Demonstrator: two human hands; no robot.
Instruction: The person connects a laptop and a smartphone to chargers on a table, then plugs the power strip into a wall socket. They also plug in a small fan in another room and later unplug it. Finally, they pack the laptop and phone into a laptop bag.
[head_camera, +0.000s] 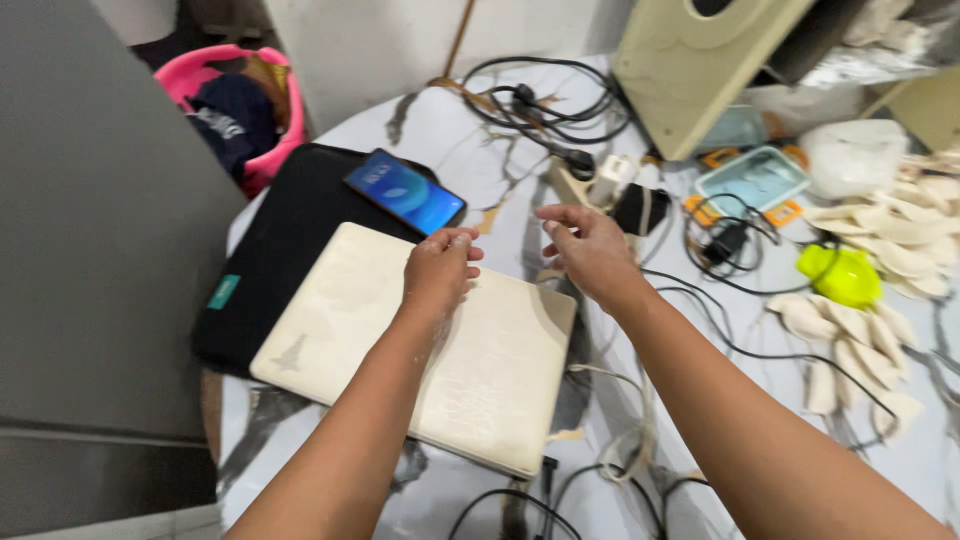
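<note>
The left hand (440, 268) is resting w/ loosely curled fingers on the far edge of a closed cream laptop (420, 350), touching it but not gripping anything. The right hand (590, 250) is hovering just past the laptop's far right corner, fingers half-open, holding nothing.

The laptop is lying flat near the front left of a white marble table (460, 140), its left part overlapping a black sleeve (270, 260) that is sitting at the table's left edge. A phone (405, 190) w/ a lit blue screen is lying on the sleeve's far corner, just beyond the left hand.

Containers: a pink basket (262, 168) is standing off the table's far left corner, w/ dark clothes (232, 120) piled inside. A light blue lidded box w/ orange clips (752, 180) is sitting toward the far right of the table; contents – can't tell. Beside it a clear plastic bag (850, 150) is holding something whitish.

A yellow-green lid-like thing (842, 275) is lying nr the right edge, among pale dumpling-shaped pieces (850, 330) that are spreading across the right side. A power strip w/ plugs (590, 180) is lying just beyond the right hand, and black cables (540, 100) are looping at the far edge & trailing along the front edge. A beige board (690, 70) is leaning over the far right.
</note>
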